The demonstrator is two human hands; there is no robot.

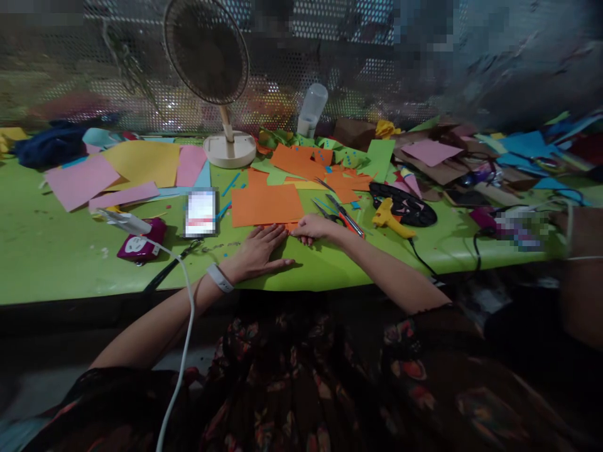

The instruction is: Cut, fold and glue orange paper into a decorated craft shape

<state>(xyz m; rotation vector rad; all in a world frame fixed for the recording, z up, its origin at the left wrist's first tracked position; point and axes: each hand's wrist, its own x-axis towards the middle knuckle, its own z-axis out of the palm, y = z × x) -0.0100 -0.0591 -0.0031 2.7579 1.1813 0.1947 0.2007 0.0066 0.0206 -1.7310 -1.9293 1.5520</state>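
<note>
My left hand (257,252), with a pale band on its wrist, lies flat on the green table (75,257). Its fingers are stretched out, and the fingertips reach a small orange paper piece (291,228) by the lower edge of a larger orange sheet (267,206). From the right, my right hand (311,228) comes in with its fingers closed, pinching the small orange piece. The fingers partly hide that piece, so its full shape cannot be made out. Scissors (336,215) and a box cutter with an orange handle (347,218) lie just right of my right hand.
A yellow glue gun (392,220) sits beside a black openwork piece (417,207). Left are a phone (201,213), a purple extension socket (141,241) and a white cable (191,301). A fan (230,149) and coloured papers (141,164) line the back. Another person's arm (584,276) is far right.
</note>
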